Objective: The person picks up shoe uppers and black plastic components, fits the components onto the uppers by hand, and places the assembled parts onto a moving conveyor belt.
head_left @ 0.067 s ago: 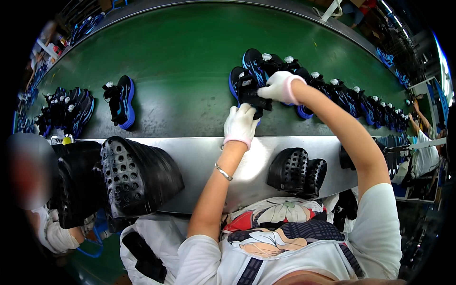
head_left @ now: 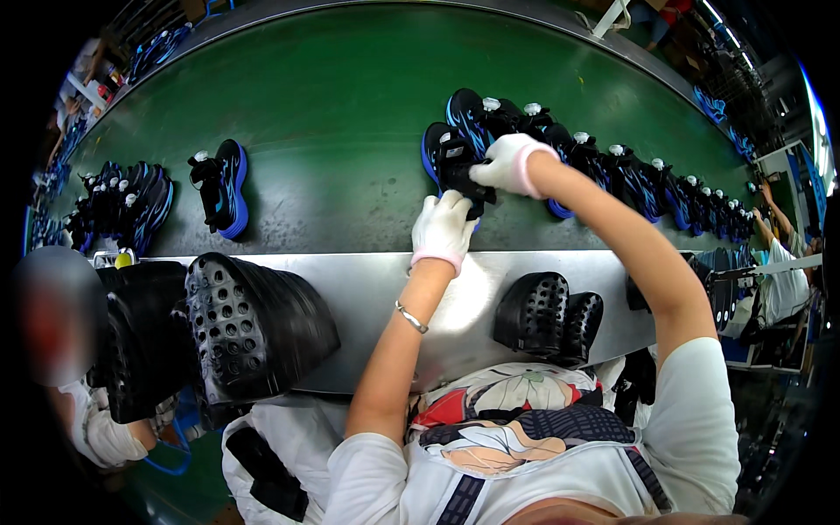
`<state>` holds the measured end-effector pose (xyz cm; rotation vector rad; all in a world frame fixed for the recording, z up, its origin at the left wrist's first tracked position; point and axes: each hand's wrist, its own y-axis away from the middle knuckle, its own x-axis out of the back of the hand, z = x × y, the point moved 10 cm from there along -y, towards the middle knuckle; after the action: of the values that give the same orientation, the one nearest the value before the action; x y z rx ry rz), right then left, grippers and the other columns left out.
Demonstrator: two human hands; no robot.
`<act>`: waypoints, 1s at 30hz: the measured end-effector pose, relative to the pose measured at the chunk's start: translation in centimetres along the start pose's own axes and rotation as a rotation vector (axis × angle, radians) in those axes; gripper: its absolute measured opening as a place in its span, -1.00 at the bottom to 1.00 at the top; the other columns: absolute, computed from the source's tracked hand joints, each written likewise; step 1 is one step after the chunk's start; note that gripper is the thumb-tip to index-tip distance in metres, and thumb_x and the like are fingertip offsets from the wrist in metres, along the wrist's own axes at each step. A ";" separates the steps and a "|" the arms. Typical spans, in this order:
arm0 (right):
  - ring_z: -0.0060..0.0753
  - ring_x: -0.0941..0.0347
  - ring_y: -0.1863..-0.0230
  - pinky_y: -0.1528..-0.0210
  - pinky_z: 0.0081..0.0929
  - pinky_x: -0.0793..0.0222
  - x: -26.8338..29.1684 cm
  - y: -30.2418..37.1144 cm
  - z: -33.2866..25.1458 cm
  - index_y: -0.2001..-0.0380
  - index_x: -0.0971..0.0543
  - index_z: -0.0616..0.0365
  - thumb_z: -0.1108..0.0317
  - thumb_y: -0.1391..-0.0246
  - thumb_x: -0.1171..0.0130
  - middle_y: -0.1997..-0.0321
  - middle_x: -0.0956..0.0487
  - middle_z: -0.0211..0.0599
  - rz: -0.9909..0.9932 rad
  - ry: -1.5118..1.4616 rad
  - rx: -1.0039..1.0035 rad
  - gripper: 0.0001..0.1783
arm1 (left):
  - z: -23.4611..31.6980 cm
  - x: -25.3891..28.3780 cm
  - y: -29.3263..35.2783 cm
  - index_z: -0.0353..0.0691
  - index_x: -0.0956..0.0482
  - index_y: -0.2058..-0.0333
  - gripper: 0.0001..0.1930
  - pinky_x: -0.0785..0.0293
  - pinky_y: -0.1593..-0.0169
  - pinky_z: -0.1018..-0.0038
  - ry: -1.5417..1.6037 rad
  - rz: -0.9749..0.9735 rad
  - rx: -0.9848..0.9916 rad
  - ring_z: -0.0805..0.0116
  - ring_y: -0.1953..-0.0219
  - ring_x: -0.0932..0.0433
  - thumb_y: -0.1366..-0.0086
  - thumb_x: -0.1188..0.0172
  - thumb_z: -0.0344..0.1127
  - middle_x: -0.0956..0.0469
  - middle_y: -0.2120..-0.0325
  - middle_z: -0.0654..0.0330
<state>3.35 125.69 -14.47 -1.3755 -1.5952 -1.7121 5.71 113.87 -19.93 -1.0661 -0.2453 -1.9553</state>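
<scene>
A black-and-blue sports shoe lies on the green belt in front of me, its toe pointing away. My left hand, in a white glove with a pink cuff, closes on the shoe's near end. My right hand, gloved alike, pinches a black flap at the shoe's opening from the right; its fingertips are partly hidden. Just beyond, another shoe of the same kind touches the row on the right, and each shoe there carries a round whitish piece on top.
A metal ledge runs along the near side of the green belt. Large black studded blocks stand on its left, two smaller ones on its right. A single shoe and a shoe cluster lie left. Co-workers flank me.
My right hand has shifted slightly up and to the right, and the black flap at its fingers has changed shape. The left hand holds its place.
</scene>
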 end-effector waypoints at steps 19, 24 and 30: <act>-0.13 -0.61 0.17 0.13 -0.33 -0.53 -5.2 -4.5 -4.9 0.23 -0.63 0.18 0.39 0.12 -0.27 0.20 -0.65 -0.11 0.171 0.304 0.106 -0.70 | -4.0 -3.6 -1.5 -0.15 -0.62 0.21 -0.59 -0.49 0.07 0.27 0.018 -0.514 0.378 0.00 0.14 -0.56 -0.05 -0.29 0.00 -0.62 0.22 0.04; -0.12 -0.60 0.16 0.13 -0.29 -0.53 -4.3 -3.9 -4.6 0.28 -0.65 0.12 0.40 0.09 -0.22 0.21 -0.64 -0.08 0.183 0.227 0.090 -0.77 | -4.0 -3.0 -1.7 -0.15 -0.63 0.22 -0.59 -0.49 0.06 0.26 0.035 -0.510 0.374 -0.01 0.11 -0.56 -0.08 -0.25 0.04 -0.62 0.20 0.03; -0.13 -0.60 0.14 0.16 -0.27 -0.55 -5.4 -5.1 -5.1 0.30 -0.66 0.06 0.39 0.12 -0.25 0.19 -0.64 -0.13 0.140 0.416 0.172 -0.77 | -4.1 -4.3 -2.0 -0.09 -0.62 0.16 -0.58 -0.49 0.02 0.23 -0.041 -0.581 0.272 0.04 0.08 -0.56 -0.14 -0.17 0.07 -0.60 0.14 0.06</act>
<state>-0.49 120.58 -20.90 -0.9473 -1.3428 -1.6062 2.90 115.48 -25.25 -0.9176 -0.9000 -2.3157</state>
